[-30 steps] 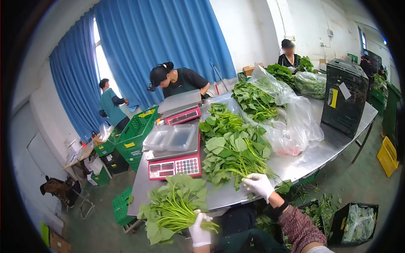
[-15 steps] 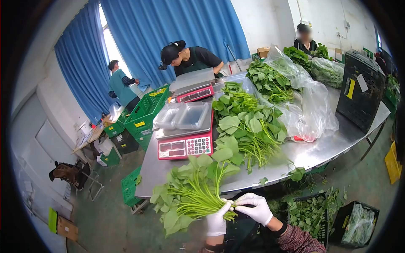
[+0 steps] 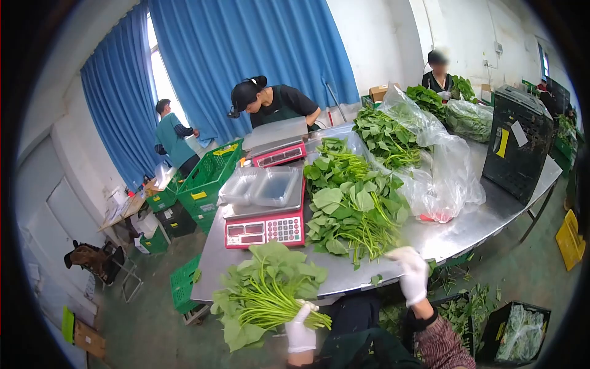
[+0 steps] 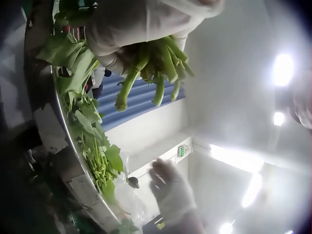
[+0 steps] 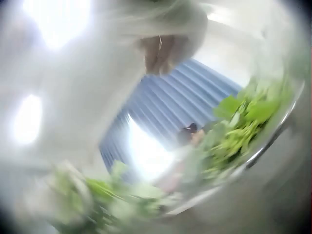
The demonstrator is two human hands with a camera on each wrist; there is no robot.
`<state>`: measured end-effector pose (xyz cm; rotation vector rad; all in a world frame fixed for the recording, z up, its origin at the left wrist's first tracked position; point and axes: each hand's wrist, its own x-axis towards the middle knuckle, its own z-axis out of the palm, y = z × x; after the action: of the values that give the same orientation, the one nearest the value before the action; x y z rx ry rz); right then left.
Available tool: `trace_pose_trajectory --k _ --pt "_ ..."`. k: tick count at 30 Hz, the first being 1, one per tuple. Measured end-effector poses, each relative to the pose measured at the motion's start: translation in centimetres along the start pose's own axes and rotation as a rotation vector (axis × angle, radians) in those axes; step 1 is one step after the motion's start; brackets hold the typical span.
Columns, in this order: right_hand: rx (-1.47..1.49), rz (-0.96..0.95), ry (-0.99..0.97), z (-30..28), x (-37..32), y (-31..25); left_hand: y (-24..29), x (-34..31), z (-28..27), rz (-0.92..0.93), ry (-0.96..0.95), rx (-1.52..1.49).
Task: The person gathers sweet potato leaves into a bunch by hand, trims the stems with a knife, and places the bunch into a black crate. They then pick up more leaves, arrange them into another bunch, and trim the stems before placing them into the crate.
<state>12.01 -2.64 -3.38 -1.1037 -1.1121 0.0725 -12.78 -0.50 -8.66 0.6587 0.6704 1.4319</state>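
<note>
My left hand (image 3: 301, 332), in a white glove, grips a bunch of leafy green stems (image 3: 270, 301) in front of the table edge. Its broad leaves fan out to the left, and in the left wrist view the cut stem ends (image 4: 158, 73) stick out past the gloved fingers. My right hand (image 3: 413, 273), also gloved and blurred by motion, is close to the front of a loose pile of the same greens (image 3: 353, 209). Nothing shows between its fingers in the left wrist view, where the right hand (image 4: 175, 195) appears apart from the bunch.
A red scale (image 3: 264, 230) bearing clear plastic trays (image 3: 273, 187) stands left of the pile. A clear plastic bag (image 3: 439, 184) and a black crate (image 3: 516, 144) are on the right of the metal table (image 3: 448, 243). Across it, a person (image 3: 276, 104) bends over a second scale.
My right hand came from the pile to the stem ends in the left hand, then moved back right toward the pile. The left hand kept its grip on the bunch throughout.
</note>
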Motion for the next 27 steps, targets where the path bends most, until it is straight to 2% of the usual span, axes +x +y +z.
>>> trace_pose_trajectory --k 1,2,4,6,8,9,10,11,12,14,15,17,23,27 --pt "-0.180 0.031 -0.134 1.0 0.5 0.5 0.0 0.0 0.2 -0.001 -0.019 -0.009" --pt "-0.518 -0.100 -0.242 1.4 0.7 3.6 -0.1 0.2 0.5 0.002 -0.038 -0.020" --pt "-0.861 -0.111 -0.414 2.5 2.2 6.0 0.0 0.1 0.7 -0.019 0.023 0.036" --pt "-1.058 -0.145 -0.481 3.7 3.5 7.7 -0.4 0.2 0.2 -0.006 0.090 0.199" --pt "-1.179 -0.200 -0.546 4.5 3.9 8.5 1.4 -1.1 1.7 -0.218 0.058 0.054" --pt "-1.207 -0.153 -0.574 4.7 4.1 9.3 -0.2 -0.3 0.9 -0.113 0.102 0.030" --pt "-1.230 -0.192 -0.558 4.5 4.2 10.2 -1.7 0.6 -0.7 -0.102 0.110 0.027" --pt "-1.237 -0.145 -0.562 4.4 4.6 10.6 -1.2 0.5 -0.3 -0.094 0.068 0.006" --pt "-1.160 -0.118 -0.538 4.0 4.8 12.1 -0.6 0.0 0.3 -0.094 0.026 -0.014" --pt "-0.829 0.008 -0.421 2.7 5.3 10.8 0.2 -0.6 1.1 -0.067 0.025 -0.007" --pt "-0.830 0.001 -0.428 2.0 5.6 9.3 0.2 -0.6 1.3 -0.076 0.037 -0.027" --pt "0.009 0.511 -0.426 1.0 6.3 5.9 -0.4 -0.6 1.7 -0.109 0.115 -0.023" --pt "0.532 0.622 -0.260 1.5 -0.4 2.4 -1.6 -1.4 3.2 -0.159 0.145 0.049" --pt "0.489 0.654 -0.317 2.8 -5.2 -0.7 -1.9 -2.5 3.2 -0.191 0.112 0.092"
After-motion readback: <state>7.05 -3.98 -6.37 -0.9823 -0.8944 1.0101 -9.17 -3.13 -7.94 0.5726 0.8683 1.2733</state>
